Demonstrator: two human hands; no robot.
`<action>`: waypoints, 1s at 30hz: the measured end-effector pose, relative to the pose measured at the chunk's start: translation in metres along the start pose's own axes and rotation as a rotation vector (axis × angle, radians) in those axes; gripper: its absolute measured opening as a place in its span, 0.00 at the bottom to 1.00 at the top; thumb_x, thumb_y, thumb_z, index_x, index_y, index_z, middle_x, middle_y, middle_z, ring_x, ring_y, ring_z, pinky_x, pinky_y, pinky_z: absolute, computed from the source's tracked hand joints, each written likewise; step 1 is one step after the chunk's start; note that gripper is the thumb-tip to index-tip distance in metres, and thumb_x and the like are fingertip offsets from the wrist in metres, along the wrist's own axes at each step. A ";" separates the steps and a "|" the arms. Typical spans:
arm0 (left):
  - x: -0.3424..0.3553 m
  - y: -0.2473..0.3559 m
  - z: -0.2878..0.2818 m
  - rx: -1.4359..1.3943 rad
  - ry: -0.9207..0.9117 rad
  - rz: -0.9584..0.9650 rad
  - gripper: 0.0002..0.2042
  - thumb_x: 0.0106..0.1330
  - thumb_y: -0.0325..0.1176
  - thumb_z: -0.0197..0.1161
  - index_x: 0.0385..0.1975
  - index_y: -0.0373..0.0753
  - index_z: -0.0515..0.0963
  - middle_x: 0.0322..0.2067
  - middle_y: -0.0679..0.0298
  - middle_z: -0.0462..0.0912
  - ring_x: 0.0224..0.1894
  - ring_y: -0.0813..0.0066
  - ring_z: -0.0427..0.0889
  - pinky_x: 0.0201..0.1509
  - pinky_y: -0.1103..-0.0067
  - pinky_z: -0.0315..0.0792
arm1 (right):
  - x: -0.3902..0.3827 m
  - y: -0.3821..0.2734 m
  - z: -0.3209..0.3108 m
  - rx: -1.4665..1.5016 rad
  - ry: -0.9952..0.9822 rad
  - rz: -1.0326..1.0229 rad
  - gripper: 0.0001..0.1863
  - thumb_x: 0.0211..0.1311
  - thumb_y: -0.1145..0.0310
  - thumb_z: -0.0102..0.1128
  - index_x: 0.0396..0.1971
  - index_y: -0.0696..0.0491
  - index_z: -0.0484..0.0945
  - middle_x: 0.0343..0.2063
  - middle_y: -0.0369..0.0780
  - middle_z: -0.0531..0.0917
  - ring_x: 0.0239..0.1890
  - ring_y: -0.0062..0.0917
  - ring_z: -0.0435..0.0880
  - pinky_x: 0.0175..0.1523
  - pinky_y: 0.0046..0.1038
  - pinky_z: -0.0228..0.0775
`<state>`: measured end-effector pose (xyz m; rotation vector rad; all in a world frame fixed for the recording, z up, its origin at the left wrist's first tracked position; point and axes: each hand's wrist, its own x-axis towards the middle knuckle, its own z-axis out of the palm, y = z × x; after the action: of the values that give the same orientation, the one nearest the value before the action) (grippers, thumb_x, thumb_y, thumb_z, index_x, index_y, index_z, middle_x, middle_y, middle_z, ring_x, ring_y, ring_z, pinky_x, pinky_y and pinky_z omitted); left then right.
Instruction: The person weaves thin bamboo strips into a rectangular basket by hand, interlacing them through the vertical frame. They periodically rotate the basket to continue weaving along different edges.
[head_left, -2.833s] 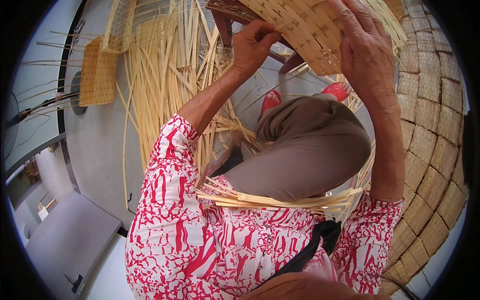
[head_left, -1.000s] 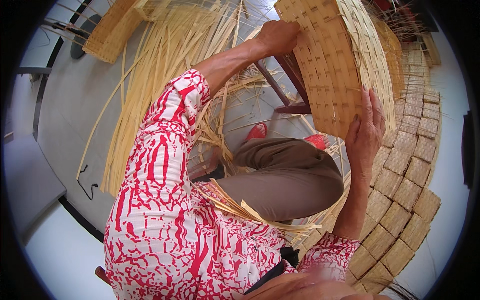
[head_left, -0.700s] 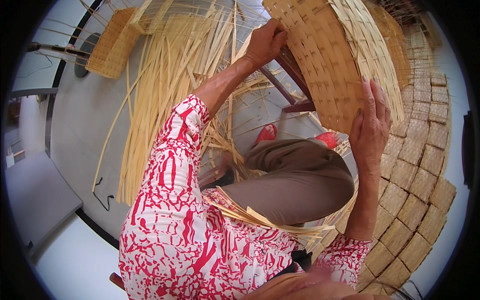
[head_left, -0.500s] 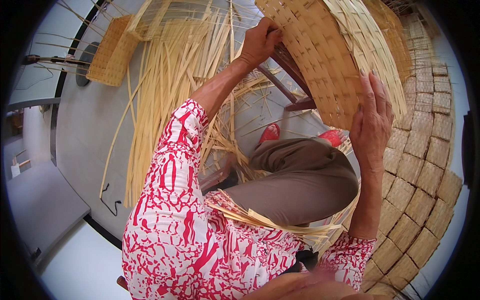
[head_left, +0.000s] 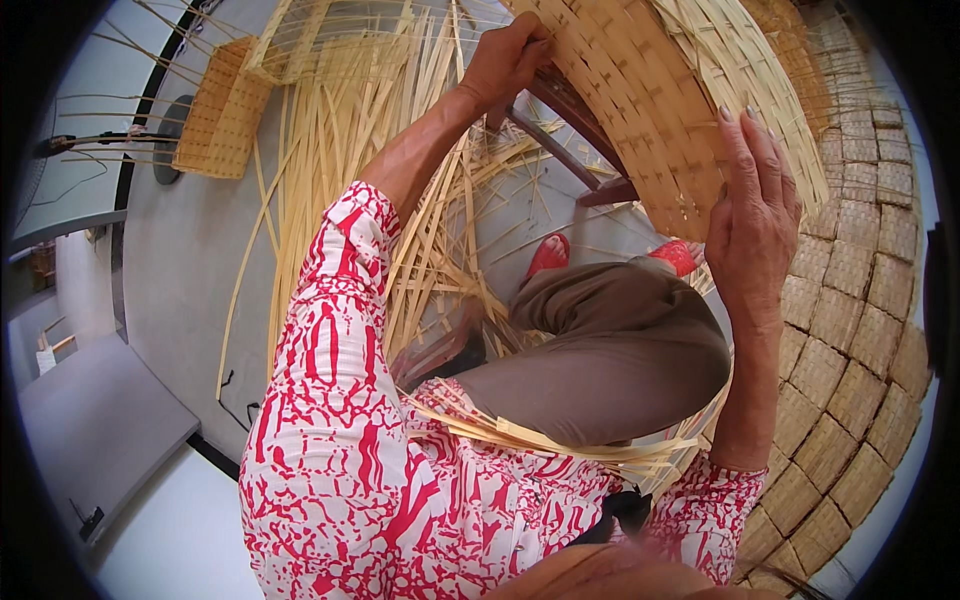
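Note:
A large woven basket [head_left: 640,110] of flat bamboo strips stands tilted at the top, its broad side toward me. My left hand [head_left: 508,62] is closed at the basket's left edge, thumb and curled fingers against it; the fingertips are partly hidden. On the opposite side, my right hand [head_left: 752,205] lies against the basket's right corner. Its fingers are stretched out along the weave, with the thumb on the near face. Dark wooden legs of a stool or stand [head_left: 575,115] show under the basket.
Long loose bamboo strips [head_left: 330,180] cover the floor at left centre. A smaller unfinished basket [head_left: 215,110] with protruding stakes stands at far left. Stacked woven pieces [head_left: 850,370] line the right side. More strips [head_left: 540,432] lie across my lap, beside my bent knee [head_left: 640,340].
My left hand has shifted slightly up and left, staying at the basket's edge. The right hand has moved a little rightward in the picture, still against the basket. The whole view has turned slightly.

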<state>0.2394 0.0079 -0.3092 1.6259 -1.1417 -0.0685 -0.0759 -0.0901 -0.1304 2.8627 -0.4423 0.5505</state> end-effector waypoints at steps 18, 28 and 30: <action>0.019 -0.016 0.002 0.126 -0.039 0.024 0.11 0.69 0.37 0.69 0.45 0.40 0.82 0.31 0.59 0.89 0.36 0.70 0.89 0.42 0.73 0.82 | 0.002 0.003 0.004 -0.029 -0.007 -0.019 0.36 0.58 0.82 0.52 0.70 0.46 0.70 0.67 0.43 0.73 0.71 0.40 0.69 0.73 0.41 0.60; 0.020 -0.017 -0.002 0.030 0.029 0.019 0.10 0.63 0.40 0.72 0.39 0.44 0.89 0.33 0.64 0.90 0.35 0.71 0.89 0.42 0.77 0.81 | -0.003 -0.005 -0.005 0.009 -0.015 -0.003 0.38 0.57 0.83 0.47 0.72 0.48 0.68 0.69 0.45 0.72 0.71 0.43 0.69 0.74 0.43 0.58; 0.018 -0.015 0.001 0.100 0.061 0.074 0.09 0.66 0.36 0.71 0.43 0.42 0.87 0.33 0.63 0.89 0.33 0.71 0.89 0.42 0.76 0.82 | -0.002 -0.005 -0.005 0.019 -0.020 -0.009 0.38 0.57 0.83 0.47 0.72 0.48 0.68 0.69 0.45 0.71 0.71 0.43 0.68 0.74 0.43 0.58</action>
<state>0.2577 -0.0057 -0.3123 1.6605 -1.1729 0.0862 -0.0780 -0.0832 -0.1274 2.8895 -0.4298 0.5279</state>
